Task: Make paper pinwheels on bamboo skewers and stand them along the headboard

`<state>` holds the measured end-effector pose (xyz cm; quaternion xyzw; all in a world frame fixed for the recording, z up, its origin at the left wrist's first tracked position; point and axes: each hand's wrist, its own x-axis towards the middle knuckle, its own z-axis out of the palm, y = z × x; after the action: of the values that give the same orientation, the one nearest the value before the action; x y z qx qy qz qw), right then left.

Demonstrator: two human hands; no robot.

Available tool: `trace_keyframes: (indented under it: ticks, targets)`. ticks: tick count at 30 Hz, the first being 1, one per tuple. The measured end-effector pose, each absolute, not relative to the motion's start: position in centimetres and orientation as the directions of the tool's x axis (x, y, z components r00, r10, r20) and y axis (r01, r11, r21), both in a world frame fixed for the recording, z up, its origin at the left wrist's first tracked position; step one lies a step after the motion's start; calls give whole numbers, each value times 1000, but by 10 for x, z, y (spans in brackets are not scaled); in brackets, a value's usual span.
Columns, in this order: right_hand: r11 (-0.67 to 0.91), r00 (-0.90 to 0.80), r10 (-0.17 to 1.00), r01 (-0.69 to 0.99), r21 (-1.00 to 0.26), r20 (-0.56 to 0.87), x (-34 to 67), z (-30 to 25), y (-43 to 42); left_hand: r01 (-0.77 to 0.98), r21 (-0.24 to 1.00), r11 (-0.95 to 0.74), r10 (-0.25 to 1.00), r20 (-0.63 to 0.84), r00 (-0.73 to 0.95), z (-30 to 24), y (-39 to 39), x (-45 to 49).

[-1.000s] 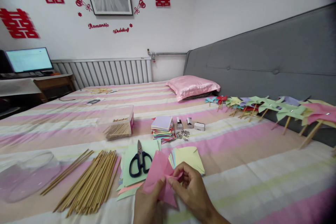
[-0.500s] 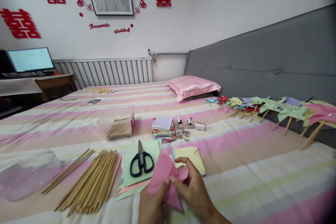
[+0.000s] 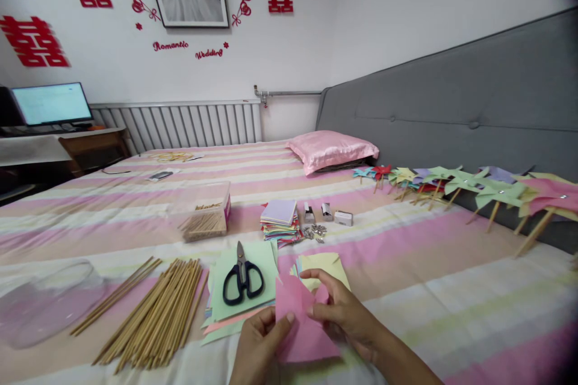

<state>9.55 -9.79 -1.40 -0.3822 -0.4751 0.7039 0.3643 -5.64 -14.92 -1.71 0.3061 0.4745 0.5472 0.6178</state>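
Note:
A pink paper square (image 3: 300,337) with slit corners is held between my two hands above the striped bed. My left hand (image 3: 262,340) pinches its left edge, thumb on top. At the paper's upper right, my right hand (image 3: 343,313) grips a corner that curls over between thumb and fingers. Just beyond lies a stack of yellow and other coloured paper (image 3: 326,267), partly covered by my right hand. Dark-handled scissors (image 3: 242,277) rest on green sheets (image 3: 221,307) to the left of the pink paper.
Wooden sticks (image 3: 156,319) lie at left, near a clear plastic lid (image 3: 54,307). Farther back stand a clear box of sticks (image 3: 205,216), a pile of coloured squares (image 3: 279,219), metal fasteners (image 3: 315,231) and small boxes (image 3: 344,218). Finished pinwheels (image 3: 501,192) line the grey headboard (image 3: 451,90).
The pink paper has turned and now lies flatter, its lower edge facing me. My left hand has shifted its grip to the left edge; my right hand still holds the curled corner.

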Motion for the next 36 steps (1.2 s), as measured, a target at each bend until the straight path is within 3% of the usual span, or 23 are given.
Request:
trace_keyframes:
  ticks: [13,21,29,36]
  targets:
    - [-137,-520,847,-20,-990,-107,95,-7,-103,-155,974,165,968,-190,-163,-21,-151,-50]
    - [123,-525,850,121,-985,42,100,-1,-104,-115,982,151,976,-166,-137,-20,-150,-50]
    - [26,-581,809,-114,-993,88,101,5,-101,-126,972,198,968,-214,-131,-23,-149,-63]
    - [201,-547,824,34,-979,150,106,6,-99,-137,968,208,963,-228,-144,-23,-151,-60]
